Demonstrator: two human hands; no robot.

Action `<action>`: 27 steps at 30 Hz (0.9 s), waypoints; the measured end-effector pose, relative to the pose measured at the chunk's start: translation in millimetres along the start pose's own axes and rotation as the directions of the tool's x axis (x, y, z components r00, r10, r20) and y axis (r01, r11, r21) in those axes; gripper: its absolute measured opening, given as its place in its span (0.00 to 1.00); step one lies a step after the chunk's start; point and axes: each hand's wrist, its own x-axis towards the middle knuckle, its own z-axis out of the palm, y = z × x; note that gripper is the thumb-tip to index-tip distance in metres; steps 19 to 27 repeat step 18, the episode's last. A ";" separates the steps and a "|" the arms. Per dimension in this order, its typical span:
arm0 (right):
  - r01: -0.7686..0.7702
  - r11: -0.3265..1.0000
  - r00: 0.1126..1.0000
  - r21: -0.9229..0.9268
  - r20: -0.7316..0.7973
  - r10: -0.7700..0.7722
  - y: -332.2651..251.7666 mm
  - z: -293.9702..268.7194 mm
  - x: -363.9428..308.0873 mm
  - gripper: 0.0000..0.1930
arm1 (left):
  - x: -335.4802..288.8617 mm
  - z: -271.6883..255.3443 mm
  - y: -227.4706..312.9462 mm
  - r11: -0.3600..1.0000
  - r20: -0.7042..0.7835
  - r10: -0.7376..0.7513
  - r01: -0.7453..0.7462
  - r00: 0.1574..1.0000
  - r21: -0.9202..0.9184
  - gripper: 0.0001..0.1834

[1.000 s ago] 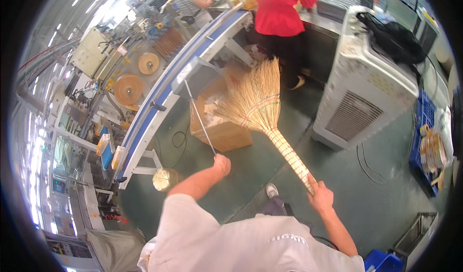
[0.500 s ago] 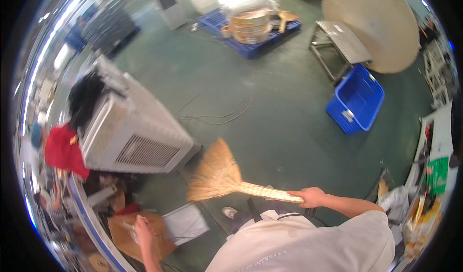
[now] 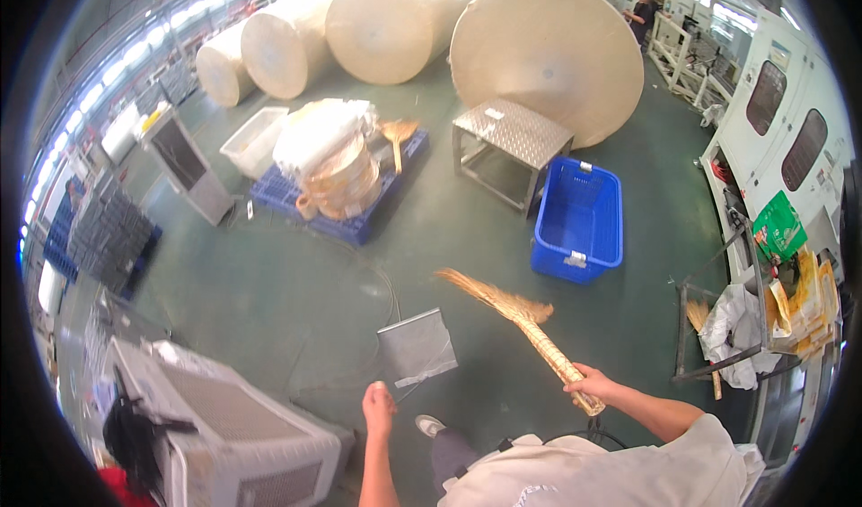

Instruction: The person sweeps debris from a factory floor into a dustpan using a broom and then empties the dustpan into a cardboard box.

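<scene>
My right hand [image 3: 590, 387] is wrapped round the handle of a straw hand broom [image 3: 549, 350], near its butt end. The bristles point up and to the left, off the floor. My left hand [image 3: 379, 405] is a closed fist beside a flat grey dustpan [image 3: 418, 349]. A thin handle runs from the pan's near edge toward that fist, and the pan seems to hang from it. The exact grip is hidden by the fingers.
A blue plastic crate [image 3: 577, 224] stands beside a metal step [image 3: 514, 134] ahead. Behind are huge paper rolls [image 3: 548, 53]. A blue pallet [image 3: 350, 229] carries wrapped rolls. A grey air cooler [image 3: 233, 417] stands near left, a metal rack [image 3: 718, 363] at right.
My view has turned to the right. The dustpan has come along with my left hand, away from the cardboard box. The broom has swung from pointing left to pointing up and forward.
</scene>
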 end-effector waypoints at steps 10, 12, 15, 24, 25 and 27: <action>0.025 0.896 0.993 0.443 -0.116 0.030 -121.6 107.5 102.1 0.31 | 309.9 54.7 104.0 0.552 0.463 0.056 -0.414 0.885 0.724 0.23; 0.031 0.893 0.989 0.449 -0.140 0.036 -143.8 123.1 114.6 0.32 | 371.6 68.8 115.4 0.451 0.574 -0.017 -0.506 0.818 0.735 0.24; 0.000 0.891 0.981 0.454 -0.174 0.088 -171.6 137.5 154.8 0.33 | 472.1 87.9 110.2 0.368 0.666 -0.103 -0.594 0.738 0.715 0.25; -0.014 0.884 0.978 0.467 -0.178 0.109 -200.9 141.3 219.1 0.41 | 578.9 111.9 92.0 0.206 0.714 -0.329 -0.691 0.618 0.693 0.25; -0.014 0.884 0.978 0.467 -0.178 0.109 -200.9 141.3 219.1 0.41 | 578.9 111.9 92.0 0.206 0.714 -0.329 -0.691 0.618 0.693 0.25; -0.014 0.884 0.978 0.467 -0.178 0.109 -200.9 141.3 219.1 0.41 | 578.9 111.9 92.0 0.206 0.714 -0.329 -0.691 0.618 0.693 0.25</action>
